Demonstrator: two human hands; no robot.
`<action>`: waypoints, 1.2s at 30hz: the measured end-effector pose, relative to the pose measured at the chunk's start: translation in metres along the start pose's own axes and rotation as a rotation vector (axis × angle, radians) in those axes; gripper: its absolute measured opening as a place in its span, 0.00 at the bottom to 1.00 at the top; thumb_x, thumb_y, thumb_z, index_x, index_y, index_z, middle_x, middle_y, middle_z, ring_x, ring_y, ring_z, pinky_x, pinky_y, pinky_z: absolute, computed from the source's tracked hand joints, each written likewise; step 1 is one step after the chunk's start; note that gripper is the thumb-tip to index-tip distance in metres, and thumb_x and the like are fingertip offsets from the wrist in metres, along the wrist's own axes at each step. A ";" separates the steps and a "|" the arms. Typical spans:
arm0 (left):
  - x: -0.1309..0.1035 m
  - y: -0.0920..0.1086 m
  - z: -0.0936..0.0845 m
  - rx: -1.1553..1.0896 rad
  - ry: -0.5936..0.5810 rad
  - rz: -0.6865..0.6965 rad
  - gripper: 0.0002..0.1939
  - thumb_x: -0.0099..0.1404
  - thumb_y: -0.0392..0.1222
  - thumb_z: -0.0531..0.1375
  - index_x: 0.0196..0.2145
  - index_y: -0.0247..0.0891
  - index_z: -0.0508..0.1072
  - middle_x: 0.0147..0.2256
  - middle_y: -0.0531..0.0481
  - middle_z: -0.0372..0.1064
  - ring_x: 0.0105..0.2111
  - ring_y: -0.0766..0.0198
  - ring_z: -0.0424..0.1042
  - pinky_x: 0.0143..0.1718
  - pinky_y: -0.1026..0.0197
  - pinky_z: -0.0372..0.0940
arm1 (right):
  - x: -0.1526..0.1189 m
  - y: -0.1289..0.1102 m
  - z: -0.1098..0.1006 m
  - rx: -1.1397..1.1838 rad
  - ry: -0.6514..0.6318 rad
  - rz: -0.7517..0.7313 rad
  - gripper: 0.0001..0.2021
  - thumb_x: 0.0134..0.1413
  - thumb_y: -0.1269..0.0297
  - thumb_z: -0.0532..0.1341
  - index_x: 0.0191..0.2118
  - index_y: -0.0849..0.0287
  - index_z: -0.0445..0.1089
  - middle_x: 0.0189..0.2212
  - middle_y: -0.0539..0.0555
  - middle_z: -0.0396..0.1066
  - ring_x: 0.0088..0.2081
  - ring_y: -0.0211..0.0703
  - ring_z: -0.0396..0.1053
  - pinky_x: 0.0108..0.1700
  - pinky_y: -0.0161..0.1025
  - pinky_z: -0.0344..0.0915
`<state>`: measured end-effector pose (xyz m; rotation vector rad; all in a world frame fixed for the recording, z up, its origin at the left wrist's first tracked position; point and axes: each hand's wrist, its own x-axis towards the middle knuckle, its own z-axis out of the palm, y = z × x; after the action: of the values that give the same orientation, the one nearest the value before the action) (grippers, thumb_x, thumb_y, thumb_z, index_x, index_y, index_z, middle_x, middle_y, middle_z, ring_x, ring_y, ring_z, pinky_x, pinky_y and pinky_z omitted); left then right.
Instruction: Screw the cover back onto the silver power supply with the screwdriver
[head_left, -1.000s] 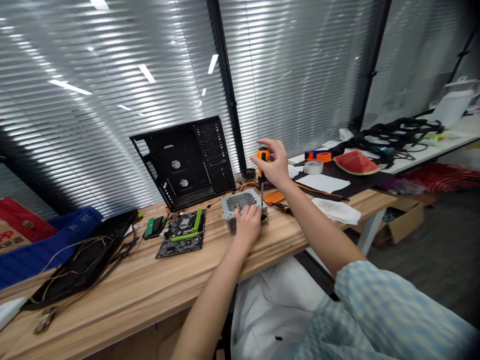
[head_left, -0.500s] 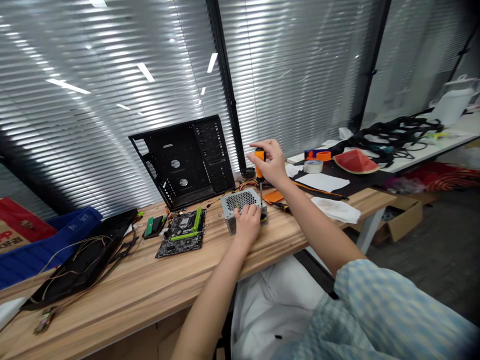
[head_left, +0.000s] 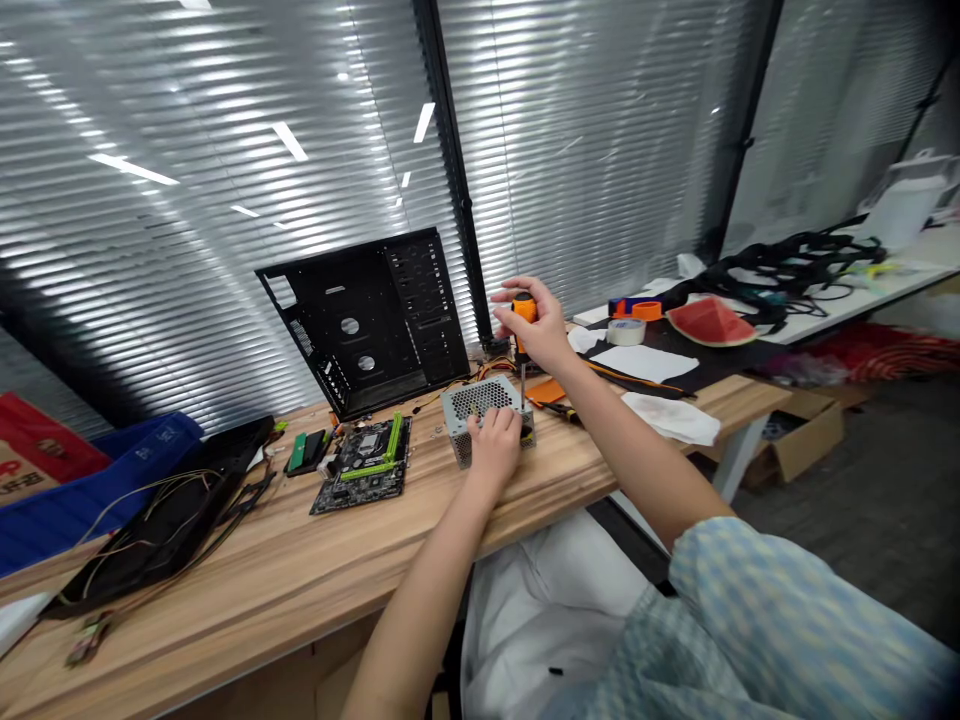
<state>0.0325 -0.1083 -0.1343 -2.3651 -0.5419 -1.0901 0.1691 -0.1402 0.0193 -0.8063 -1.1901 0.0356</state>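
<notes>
A grey metal computer power supply with a honeycomb grille sits on the wooden table in front of me. My left hand grips its near top edge, fingers bent over the case. Above the far right corner of the unit, my right hand holds an orange and black screwdriver upright by its handle. The shaft points down to the case's right side, but I cannot make out the tip's contact. Left of the power supply lies a motherboard with lime-green slots.
A black computer case stands open at the back against the blinds. To the left are a black panel with cables and a blue bin. Pliers, tape and a watermelon-slice-like object lie to the right.
The screwdriver handle leans and turns slightly in my right hand, whose fingers have shifted a little around it. My left hand and the power supply stay in place.
</notes>
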 end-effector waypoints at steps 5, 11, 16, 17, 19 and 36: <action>0.000 0.000 0.000 0.000 0.023 0.002 0.08 0.70 0.34 0.55 0.38 0.41 0.74 0.33 0.51 0.72 0.37 0.60 0.68 0.46 0.52 0.49 | 0.003 -0.006 -0.004 0.105 -0.104 0.058 0.17 0.53 0.47 0.59 0.41 0.53 0.68 0.33 0.49 0.70 0.23 0.35 0.66 0.25 0.38 0.68; 0.000 -0.001 0.000 -0.008 -0.005 0.002 0.09 0.70 0.34 0.55 0.38 0.42 0.74 0.34 0.51 0.73 0.38 0.60 0.68 0.46 0.52 0.49 | 0.009 -0.013 -0.008 -0.104 -0.016 -0.008 0.17 0.42 0.52 0.69 0.34 0.56 0.68 0.35 0.53 0.74 0.36 0.43 0.72 0.42 0.44 0.70; 0.000 -0.001 -0.001 -0.003 -0.019 -0.001 0.08 0.69 0.34 0.55 0.38 0.42 0.74 0.34 0.50 0.73 0.38 0.59 0.68 0.47 0.51 0.49 | 0.010 -0.017 0.000 -0.485 0.179 -0.073 0.15 0.46 0.52 0.66 0.31 0.54 0.63 0.27 0.49 0.68 0.32 0.43 0.66 0.42 0.43 0.66; 0.000 -0.001 -0.001 -0.004 -0.019 -0.002 0.08 0.69 0.34 0.55 0.38 0.42 0.74 0.34 0.50 0.73 0.38 0.59 0.68 0.47 0.51 0.49 | 0.010 -0.018 0.002 -0.505 0.146 -0.081 0.12 0.49 0.53 0.63 0.33 0.54 0.65 0.28 0.49 0.68 0.32 0.43 0.66 0.43 0.44 0.66; 0.000 -0.001 -0.002 -0.006 -0.017 -0.004 0.08 0.69 0.34 0.55 0.38 0.42 0.74 0.34 0.51 0.73 0.38 0.59 0.68 0.46 0.52 0.50 | 0.012 -0.017 0.003 -0.446 0.024 -0.088 0.10 0.54 0.57 0.55 0.37 0.55 0.69 0.31 0.51 0.70 0.35 0.45 0.69 0.45 0.45 0.66; 0.001 0.000 -0.006 -0.004 -0.046 0.000 0.09 0.70 0.33 0.54 0.38 0.42 0.74 0.35 0.50 0.73 0.39 0.58 0.68 0.46 0.51 0.50 | 0.012 -0.004 -0.008 -0.449 -0.099 -0.179 0.22 0.59 0.58 0.54 0.57 0.55 0.70 0.48 0.56 0.74 0.51 0.51 0.70 0.58 0.52 0.64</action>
<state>0.0292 -0.1117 -0.1304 -2.3983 -0.5564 -1.0403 0.1793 -0.1426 0.0308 -1.0941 -1.3821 -0.3530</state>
